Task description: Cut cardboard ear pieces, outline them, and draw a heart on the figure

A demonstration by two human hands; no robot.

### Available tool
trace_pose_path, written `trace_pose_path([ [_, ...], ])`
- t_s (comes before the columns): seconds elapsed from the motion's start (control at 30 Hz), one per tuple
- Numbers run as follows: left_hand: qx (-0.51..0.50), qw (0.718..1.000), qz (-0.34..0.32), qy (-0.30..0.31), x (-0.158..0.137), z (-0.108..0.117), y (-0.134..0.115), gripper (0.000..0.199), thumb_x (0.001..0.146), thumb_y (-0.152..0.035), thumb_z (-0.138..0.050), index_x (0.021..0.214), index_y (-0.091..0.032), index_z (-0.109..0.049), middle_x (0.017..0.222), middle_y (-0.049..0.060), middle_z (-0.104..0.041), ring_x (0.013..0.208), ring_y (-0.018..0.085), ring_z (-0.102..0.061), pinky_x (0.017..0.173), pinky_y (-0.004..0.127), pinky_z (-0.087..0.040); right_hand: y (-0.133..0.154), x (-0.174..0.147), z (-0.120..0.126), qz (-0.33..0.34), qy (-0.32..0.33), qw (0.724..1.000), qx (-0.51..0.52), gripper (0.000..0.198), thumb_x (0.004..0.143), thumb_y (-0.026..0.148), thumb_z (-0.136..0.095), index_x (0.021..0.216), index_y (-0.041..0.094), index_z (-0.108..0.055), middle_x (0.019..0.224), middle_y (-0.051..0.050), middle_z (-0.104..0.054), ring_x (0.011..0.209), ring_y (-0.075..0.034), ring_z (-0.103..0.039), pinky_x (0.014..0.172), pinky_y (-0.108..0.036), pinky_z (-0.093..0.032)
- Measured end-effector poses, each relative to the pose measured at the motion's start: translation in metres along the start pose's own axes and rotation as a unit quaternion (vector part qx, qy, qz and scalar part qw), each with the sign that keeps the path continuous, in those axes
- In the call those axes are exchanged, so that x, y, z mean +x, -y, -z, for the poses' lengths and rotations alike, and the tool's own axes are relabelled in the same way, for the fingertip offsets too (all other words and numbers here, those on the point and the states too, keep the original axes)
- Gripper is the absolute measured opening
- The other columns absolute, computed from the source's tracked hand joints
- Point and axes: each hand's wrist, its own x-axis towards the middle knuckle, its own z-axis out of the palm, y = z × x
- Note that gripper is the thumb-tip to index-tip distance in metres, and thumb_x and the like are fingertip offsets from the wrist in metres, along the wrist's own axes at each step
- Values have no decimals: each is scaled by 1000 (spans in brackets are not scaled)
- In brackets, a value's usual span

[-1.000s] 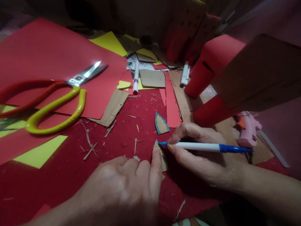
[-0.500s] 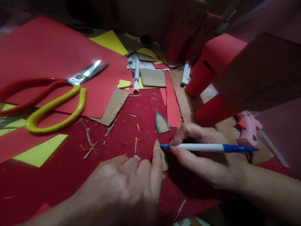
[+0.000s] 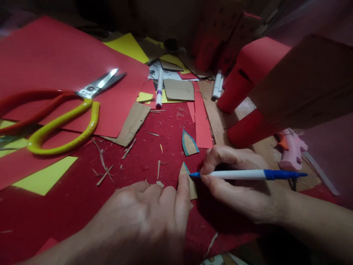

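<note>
In my right hand (image 3: 239,180) is a white felt-tip pen (image 3: 239,174) with blue ends, pinched between thumb and fingers. Its blue tip touches the right edge of a small pointed cardboard piece (image 3: 193,189), where a short blue line shows near the point. My left hand (image 3: 154,209) presses this piece against the red cloth with an outstretched index finger, which covers much of it; the other fingers are bent. Just beyond lies a similar cardboard piece (image 3: 189,143) outlined in blue.
Scissors (image 3: 89,92) with red and yellow handles lie on red paper (image 3: 63,55) at left. A marker (image 3: 159,88) and cardboard scraps (image 3: 179,90) lie farther back. Red tubes (image 3: 245,127) with cardboard on top and a pink glue gun (image 3: 291,151) are at right.
The pen tip has moved slightly down and right along the cardboard piece's edge, and the blue line there is longer. My left hand stays in place.
</note>
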Motion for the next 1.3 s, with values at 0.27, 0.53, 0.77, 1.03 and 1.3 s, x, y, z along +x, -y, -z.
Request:
trace_pose_path([
  [0.27,-2,1000,-1,-19,1,-2,3,33,97,-4,-44,121,1,-67,65,0,-67,46,23,-68,38,37,-50,3,2,-2,-9,-34,999,8,17,84,8,-68,78,23,-65,64,4,-71,52,-11,-61,48,-20,-43],
  [0.53,3,1000,7,-27,2,-3,1,37,95,-3,-41,121,3,-67,62,2,-68,43,24,-68,36,38,-50,3,3,-1,-1,-27,1000,-5,17,85,8,-69,79,23,-64,64,5,-69,52,-10,-60,49,-19,-45],
  [0.77,-2,1000,10,-23,1,-3,-3,38,95,-5,-42,123,3,-66,62,2,-67,44,25,-69,36,38,-51,2,1,-1,-3,-30,1000,3,18,86,7,-70,79,23,-65,64,5,-71,52,-11,-63,48,-19,-46],
  [1.03,11,1000,2,-10,-4,-6,1,37,98,-10,-49,128,2,-67,67,0,-67,50,22,-66,44,37,-50,2,3,0,-6,-27,1000,6,16,90,10,-73,82,23,-67,68,3,-76,56,-12,-68,53,-20,-52],
  [1.3,-5,1000,8,-1,-6,-4,0,31,104,-7,-49,128,1,-66,69,-1,-65,51,21,-64,43,37,-49,3,4,-2,-4,-33,999,-7,17,88,10,-71,80,24,-65,65,4,-73,53,-11,-64,49,-21,-47],
])
